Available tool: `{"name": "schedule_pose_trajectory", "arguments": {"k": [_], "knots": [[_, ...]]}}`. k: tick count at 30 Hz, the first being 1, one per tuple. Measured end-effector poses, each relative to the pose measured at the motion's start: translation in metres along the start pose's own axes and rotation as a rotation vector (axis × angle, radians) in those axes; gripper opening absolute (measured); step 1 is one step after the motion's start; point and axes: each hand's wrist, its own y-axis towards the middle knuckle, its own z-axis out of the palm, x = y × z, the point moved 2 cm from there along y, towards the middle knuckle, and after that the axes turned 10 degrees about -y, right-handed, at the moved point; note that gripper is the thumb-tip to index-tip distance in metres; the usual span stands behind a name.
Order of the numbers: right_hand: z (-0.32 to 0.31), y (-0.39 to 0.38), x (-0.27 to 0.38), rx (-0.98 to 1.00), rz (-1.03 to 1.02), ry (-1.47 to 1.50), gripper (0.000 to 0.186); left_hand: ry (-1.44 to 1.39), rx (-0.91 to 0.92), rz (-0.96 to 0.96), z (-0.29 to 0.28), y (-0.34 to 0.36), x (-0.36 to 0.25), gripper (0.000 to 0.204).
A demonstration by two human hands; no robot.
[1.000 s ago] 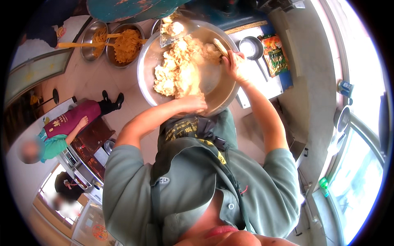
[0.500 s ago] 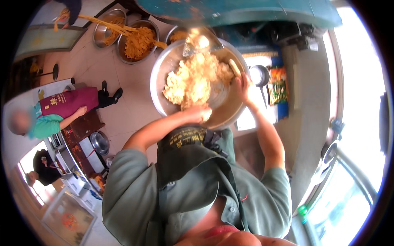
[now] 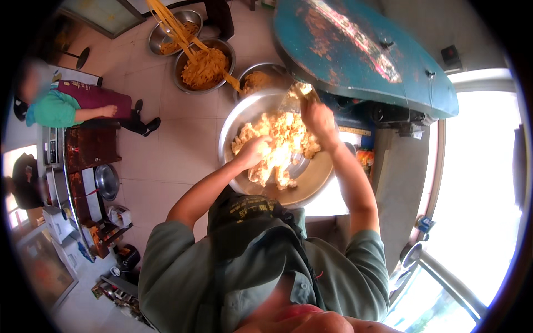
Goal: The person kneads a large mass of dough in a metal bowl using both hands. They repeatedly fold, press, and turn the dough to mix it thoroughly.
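Note:
A large steel bowl in front of my body holds pale, crumbly dough. My left hand is in the bowl, on the left part of the dough, fingers curled closed on it. My right hand is above the bowl's upper right, closed on the handle of a flat scraper, with pale dough on its blade. The underside of my left fingers is hidden in the dough.
A rust-marked teal machine overhangs the upper right. Steel bowls of orange noodles stand beyond, dark legs beside them. A person in maroon apron stands left near a cluttered counter. A bright window is right.
My right hand has moved from the bowl's right side to its upper edge. My left hand has risen from the near edge into the dough. The view has shifted, showing more of the machine.

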Motion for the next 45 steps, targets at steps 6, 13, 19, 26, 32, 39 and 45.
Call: {"name": "schedule_pose_trajectory", "arguments": {"k": [6,13,19,26,32,39,45], "knots": [[0.028,0.026,-0.015,0.370,0.274,-0.062,0.042,-0.026,-0.009,-0.179,0.014,0.017,0.009,0.050],[0.030,0.008,-0.005,-0.028,0.160,0.016,0.035,0.093,-0.084,-0.043,-0.003,0.018,0.019,0.050],[0.046,0.026,-0.015,0.181,0.259,-0.011,0.042,0.488,0.058,0.010,-0.006,0.024,0.029,0.041],[0.089,0.035,-0.045,0.033,0.218,-0.188,0.037,0.117,-0.012,-0.391,0.007,0.028,0.016,0.027],[0.049,-0.002,-0.007,-0.060,-0.057,-0.053,0.046,0.581,-0.069,0.199,-0.004,0.014,0.017,0.026],[0.038,0.009,-0.007,0.246,0.124,-0.087,0.050,0.686,0.356,0.021,0.014,0.009,0.032,0.006],[0.038,0.030,-0.002,0.270,0.220,-0.051,0.035,0.601,0.414,-0.174,0.013,0.015,0.017,0.007]]}}
